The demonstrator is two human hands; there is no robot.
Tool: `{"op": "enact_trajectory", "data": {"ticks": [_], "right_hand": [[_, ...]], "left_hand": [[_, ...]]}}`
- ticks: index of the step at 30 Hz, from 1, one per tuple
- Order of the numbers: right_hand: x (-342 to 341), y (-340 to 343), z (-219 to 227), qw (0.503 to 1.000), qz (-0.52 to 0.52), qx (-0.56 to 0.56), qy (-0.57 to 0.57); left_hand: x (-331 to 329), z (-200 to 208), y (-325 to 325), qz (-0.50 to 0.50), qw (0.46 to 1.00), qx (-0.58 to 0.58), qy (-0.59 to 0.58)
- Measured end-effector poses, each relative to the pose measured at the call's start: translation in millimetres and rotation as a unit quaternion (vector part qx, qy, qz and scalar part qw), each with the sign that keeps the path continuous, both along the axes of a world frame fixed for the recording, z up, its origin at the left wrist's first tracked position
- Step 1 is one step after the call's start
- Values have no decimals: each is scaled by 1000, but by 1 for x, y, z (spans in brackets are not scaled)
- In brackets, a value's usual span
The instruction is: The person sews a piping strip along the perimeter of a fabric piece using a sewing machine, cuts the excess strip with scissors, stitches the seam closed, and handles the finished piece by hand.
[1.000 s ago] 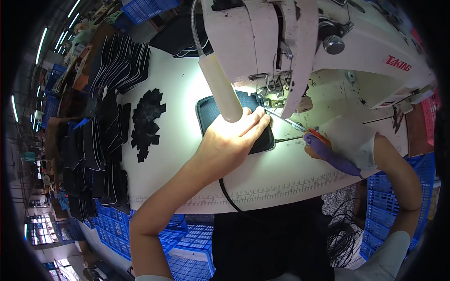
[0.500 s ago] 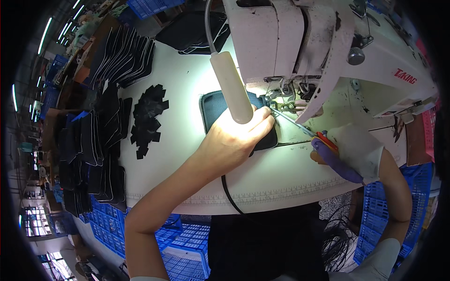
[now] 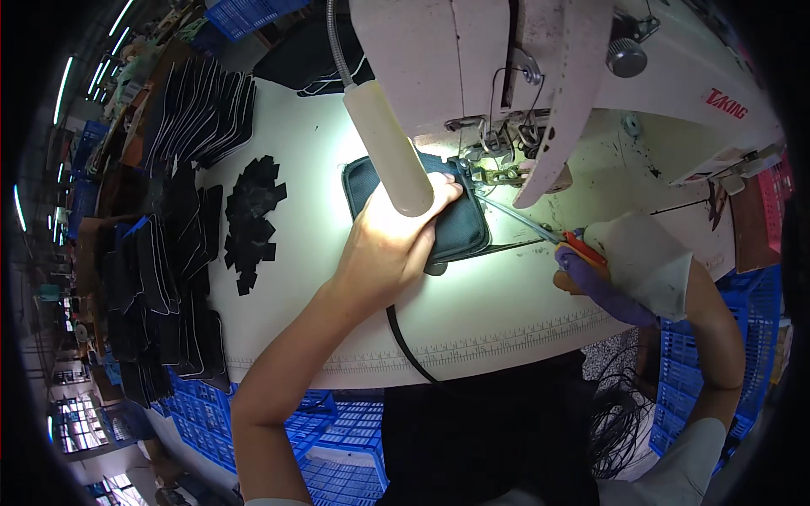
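A dark padded fabric piece [image 3: 460, 228] with rounded corners and an edging lies on the sewing table, its far right corner beside the presser foot [image 3: 498, 175]. My left hand [image 3: 384, 244] lies over it, fingers pressed together on it and thumb along its near side. The lamp head hides part of that hand. In my right hand [image 3: 607, 270], which wears a pale glove with purple and orange finger covers, are scissors [image 3: 574, 244] with a red-orange handle. Their slim blades point left, tips by the piece's right edge near the foot. A black strap [image 3: 405, 341] runs from under the piece over the table's front edge.
The white sewing machine [image 3: 439, 67] fills the far right, and a lamp [image 3: 388, 148] hangs over the work. Black cut pieces [image 3: 253, 219] and stacks of white-edged dark panels [image 3: 202, 110] lie left. Blue crates [image 3: 346, 426] stand below the table.
The view has shifted slightly. My left fingers have drawn back from the scissor tips and lie flatter on the piece, so more of its right side shows. The scissors stay in my right hand.
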State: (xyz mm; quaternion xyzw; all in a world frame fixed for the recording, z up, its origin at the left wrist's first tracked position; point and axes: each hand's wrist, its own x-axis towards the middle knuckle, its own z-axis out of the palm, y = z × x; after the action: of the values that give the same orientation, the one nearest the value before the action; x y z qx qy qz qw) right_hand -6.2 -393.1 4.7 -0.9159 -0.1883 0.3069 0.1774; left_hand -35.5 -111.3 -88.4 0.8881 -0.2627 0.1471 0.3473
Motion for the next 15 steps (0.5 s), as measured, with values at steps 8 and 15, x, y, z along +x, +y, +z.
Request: {"op": "enact_trajectory", "data": {"ticks": [8, 15], "right_hand": [[6, -9, -16, 989, 87, -72, -94], [6, -16, 3, 987, 57, -78, -132]], "left_hand": [[-3, 13, -6, 10, 995, 94, -36], [1, 19, -4, 9, 985, 160, -63]]}}
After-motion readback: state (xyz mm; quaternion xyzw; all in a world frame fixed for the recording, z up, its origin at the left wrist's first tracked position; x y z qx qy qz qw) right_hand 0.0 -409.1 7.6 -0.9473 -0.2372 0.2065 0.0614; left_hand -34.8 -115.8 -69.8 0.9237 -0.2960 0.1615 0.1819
